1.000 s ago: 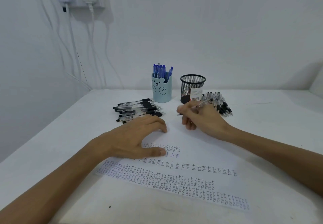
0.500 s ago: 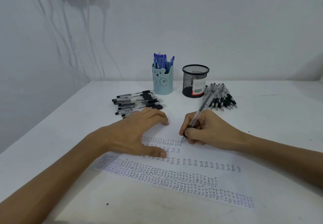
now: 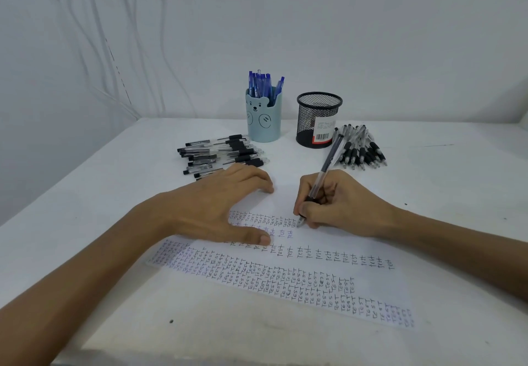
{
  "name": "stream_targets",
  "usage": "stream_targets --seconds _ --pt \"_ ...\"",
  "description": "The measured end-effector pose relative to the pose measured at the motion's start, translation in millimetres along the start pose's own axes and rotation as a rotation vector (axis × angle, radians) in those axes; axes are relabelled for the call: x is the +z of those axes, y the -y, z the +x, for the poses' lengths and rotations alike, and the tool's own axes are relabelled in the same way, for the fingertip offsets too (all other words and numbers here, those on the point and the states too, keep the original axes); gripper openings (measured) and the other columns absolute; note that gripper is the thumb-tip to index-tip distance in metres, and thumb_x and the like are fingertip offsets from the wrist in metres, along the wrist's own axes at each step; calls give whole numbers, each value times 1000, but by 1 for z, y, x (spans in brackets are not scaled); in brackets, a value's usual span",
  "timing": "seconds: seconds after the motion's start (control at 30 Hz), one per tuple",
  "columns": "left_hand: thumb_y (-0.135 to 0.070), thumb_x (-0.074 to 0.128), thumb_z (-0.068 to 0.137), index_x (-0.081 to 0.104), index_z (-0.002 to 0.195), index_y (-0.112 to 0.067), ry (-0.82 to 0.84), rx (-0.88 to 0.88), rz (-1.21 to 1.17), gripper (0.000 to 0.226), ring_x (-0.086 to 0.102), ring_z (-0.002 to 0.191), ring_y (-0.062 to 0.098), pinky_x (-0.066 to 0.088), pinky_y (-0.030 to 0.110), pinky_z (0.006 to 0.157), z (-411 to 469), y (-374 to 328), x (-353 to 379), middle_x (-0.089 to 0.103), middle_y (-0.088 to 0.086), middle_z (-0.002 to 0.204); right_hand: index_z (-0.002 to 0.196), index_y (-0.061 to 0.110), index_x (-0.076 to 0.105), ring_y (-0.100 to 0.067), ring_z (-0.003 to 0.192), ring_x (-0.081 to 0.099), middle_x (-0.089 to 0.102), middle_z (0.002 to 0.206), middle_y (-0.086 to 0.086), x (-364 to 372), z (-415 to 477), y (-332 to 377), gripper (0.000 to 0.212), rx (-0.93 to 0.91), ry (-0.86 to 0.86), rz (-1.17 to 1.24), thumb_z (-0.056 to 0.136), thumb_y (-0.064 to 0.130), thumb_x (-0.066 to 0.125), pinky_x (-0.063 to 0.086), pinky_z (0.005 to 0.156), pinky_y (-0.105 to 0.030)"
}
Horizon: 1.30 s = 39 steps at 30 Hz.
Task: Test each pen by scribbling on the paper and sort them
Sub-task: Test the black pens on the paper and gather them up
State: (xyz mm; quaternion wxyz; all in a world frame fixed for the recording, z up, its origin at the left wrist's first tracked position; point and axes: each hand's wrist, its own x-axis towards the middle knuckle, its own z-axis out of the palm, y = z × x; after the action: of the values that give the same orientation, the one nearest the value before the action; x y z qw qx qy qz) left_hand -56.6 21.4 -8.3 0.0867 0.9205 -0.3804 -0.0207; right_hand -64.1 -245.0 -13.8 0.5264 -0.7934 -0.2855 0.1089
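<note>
A white sheet of paper (image 3: 328,240) lies on the table, covered with rows of small "test" words. My right hand (image 3: 340,205) grips a clear black-grip pen (image 3: 325,168), tip touching the paper at the end of the top written row. My left hand (image 3: 220,208) lies flat on the paper's left part, fingers spread. A pile of black pens (image 3: 223,154) rests behind my left hand. A second pile of black pens (image 3: 361,148) lies behind my right hand.
A light blue bear cup (image 3: 263,119) holding several blue pens stands at the back centre. A black mesh pen holder (image 3: 318,119) stands to its right. The white table (image 3: 457,171) meets a white wall behind, with cables hanging at the left.
My right hand brought the pen from near the right pile down to the paper and now holds it in a writing grip with the tip touching. My left hand stayed on the sheet.
</note>
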Motion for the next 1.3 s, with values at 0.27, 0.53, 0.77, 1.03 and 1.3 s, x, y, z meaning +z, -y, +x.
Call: stream_targets --seconds 0.27,0.53,0.77,1.03,1.3 --pt "-81 57 85 37 150 -35 1 -1 3 81 28 141 -3 30 33 121 0 0 0 31 -24 152 78 3 67 -10 51 51 62 58 -3 1 1 -2 16 -17 -16 -16 90 -7 63 40 52 -19" --pt "-82 55 85 36 150 -36 9 -6 -6 83 28 142 -3 31 35 121 0 1 0 31 -24 152 77 2 66 -7 50 51 62 57 2 0 0 -1 18 -16 -9 -20 90 -9 61 40 52 -16" --pt "-81 57 85 37 149 -37 0 -1 -6 81 28 142 -3 31 35 121 0 1 1 31 -26 151 77 -2 65 -6 49 50 61 56 4 -1 1 -2 16 -15 -11 -29 90 -10 61 40 51 -16" --pt "-82 56 85 35 150 -38 11 -10 2 82 26 142 -5 29 32 122 0 2 0 29 -26 152 76 6 66 -9 52 52 62 58 -1 0 3 -2 20 -25 -40 -49 90 -7 62 41 54 -18" --pt "-82 56 84 36 150 -37 18 -14 -6 83 25 143 -4 29 33 122 1 2 1 30 -25 152 79 -7 64 -4 48 51 62 54 5 -1 3 -4 11 -22 -31 -59 89 -11 61 39 50 -14"
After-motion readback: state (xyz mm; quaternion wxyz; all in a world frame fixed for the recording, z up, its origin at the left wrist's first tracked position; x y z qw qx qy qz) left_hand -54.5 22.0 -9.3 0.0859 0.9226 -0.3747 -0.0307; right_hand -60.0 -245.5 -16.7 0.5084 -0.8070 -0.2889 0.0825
